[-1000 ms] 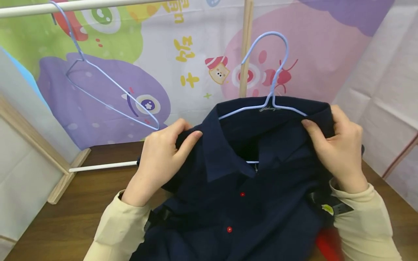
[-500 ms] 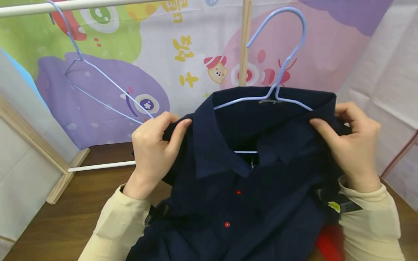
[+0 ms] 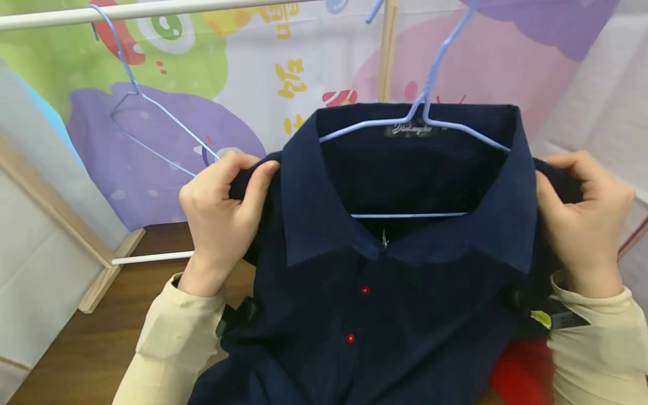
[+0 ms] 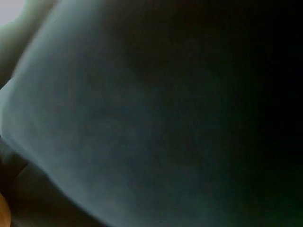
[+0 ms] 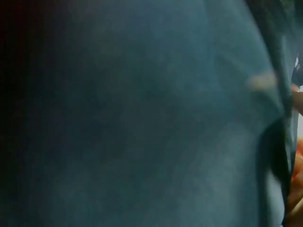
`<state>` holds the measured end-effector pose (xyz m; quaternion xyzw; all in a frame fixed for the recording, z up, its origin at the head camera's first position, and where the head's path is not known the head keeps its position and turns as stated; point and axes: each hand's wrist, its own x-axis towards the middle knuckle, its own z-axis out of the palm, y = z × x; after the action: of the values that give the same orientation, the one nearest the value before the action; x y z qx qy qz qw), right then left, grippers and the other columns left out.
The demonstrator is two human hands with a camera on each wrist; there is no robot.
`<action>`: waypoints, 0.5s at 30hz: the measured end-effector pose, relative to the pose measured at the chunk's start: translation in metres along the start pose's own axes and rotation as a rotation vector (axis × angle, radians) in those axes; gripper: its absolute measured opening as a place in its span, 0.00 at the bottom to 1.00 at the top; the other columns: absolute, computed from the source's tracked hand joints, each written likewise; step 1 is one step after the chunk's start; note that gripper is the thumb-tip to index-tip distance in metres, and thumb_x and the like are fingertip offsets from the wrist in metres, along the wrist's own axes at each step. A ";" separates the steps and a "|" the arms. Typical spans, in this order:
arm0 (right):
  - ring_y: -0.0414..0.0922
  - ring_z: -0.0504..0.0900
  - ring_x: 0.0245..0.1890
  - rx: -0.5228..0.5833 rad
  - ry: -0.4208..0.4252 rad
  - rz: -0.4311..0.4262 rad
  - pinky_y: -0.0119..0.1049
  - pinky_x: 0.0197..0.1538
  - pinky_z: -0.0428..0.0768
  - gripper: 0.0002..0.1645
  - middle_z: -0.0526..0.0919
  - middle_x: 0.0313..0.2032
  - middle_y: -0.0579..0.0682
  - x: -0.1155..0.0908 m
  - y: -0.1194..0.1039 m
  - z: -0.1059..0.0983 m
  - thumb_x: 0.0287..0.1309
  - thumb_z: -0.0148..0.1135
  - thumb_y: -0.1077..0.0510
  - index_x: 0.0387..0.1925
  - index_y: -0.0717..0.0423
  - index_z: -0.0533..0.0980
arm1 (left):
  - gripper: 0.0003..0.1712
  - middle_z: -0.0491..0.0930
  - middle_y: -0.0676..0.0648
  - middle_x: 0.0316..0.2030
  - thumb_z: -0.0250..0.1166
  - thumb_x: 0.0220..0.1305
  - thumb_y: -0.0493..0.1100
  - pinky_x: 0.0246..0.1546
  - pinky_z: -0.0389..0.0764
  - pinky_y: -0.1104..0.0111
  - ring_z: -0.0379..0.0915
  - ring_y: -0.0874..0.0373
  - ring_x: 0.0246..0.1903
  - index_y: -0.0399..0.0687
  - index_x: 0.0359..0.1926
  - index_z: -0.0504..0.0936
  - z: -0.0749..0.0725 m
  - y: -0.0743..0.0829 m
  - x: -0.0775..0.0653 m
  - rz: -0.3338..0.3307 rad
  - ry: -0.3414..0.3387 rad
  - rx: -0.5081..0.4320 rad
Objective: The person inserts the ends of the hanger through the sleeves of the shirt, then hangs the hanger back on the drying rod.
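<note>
A dark navy shirt (image 3: 405, 315) with a spread collar and red buttons faces me in the head view, held up by its shoulders. My left hand (image 3: 223, 219) pinches the left shoulder between thumb and fingers. On the other side my right hand (image 3: 587, 219) pinches the right shoulder the same way. A light blue wire hanger (image 3: 368, 122) is inside the shirt; its shoulder wires and lower bar show through the neck opening, and its hook runs out of the top of the view. Blurred shirt cloth (image 4: 118, 123) fills most of the left wrist view, and cloth (image 5: 156, 123) covers the right one too.
A second blue wire hanger (image 3: 167, 115) hangs from the white rail (image 3: 167, 8) at the upper left. The rack's wooden foot (image 3: 108, 273) stands on the brown wooden table (image 3: 96, 349). Something red (image 3: 523, 371) lies low at the right. A cartoon-printed cloth (image 3: 304, 50) forms the backdrop.
Both hands have moved apart and slightly up, the right one farther to the right. The shirt's collar has spread wide and risen, and the hanger's hook has gone partly out of view.
</note>
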<state>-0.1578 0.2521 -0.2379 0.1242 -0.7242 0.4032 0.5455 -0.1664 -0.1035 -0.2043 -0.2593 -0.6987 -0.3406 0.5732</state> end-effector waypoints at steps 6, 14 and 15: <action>0.25 0.68 0.23 0.040 0.077 0.029 0.19 0.30 0.61 0.15 0.74 0.24 0.27 0.024 0.001 0.002 0.49 0.58 0.64 0.24 0.36 0.76 | 0.14 0.78 0.46 0.17 0.66 0.54 0.43 0.21 0.60 0.75 0.69 0.57 0.16 0.37 0.20 0.78 0.003 0.005 0.013 -0.054 -0.027 -0.025; 0.26 0.68 0.26 0.067 0.064 0.112 0.20 0.33 0.62 0.18 0.72 0.25 0.29 0.055 0.004 -0.006 0.56 0.51 0.66 0.25 0.36 0.72 | 0.14 0.78 0.48 0.17 0.66 0.55 0.43 0.23 0.63 0.77 0.69 0.61 0.17 0.38 0.20 0.79 0.009 0.014 0.018 -0.112 -0.048 -0.104; 0.26 0.68 0.27 0.080 0.066 0.125 0.20 0.34 0.63 0.18 0.72 0.25 0.29 0.058 0.006 -0.006 0.57 0.51 0.66 0.26 0.36 0.72 | 0.13 0.79 0.48 0.18 0.65 0.55 0.43 0.24 0.64 0.77 0.70 0.61 0.18 0.38 0.20 0.79 0.010 0.014 0.018 -0.112 -0.054 -0.111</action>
<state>-0.1786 0.2751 -0.1885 0.0870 -0.6954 0.4692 0.5373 -0.1664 -0.0874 -0.1853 -0.2604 -0.7074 -0.4033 0.5188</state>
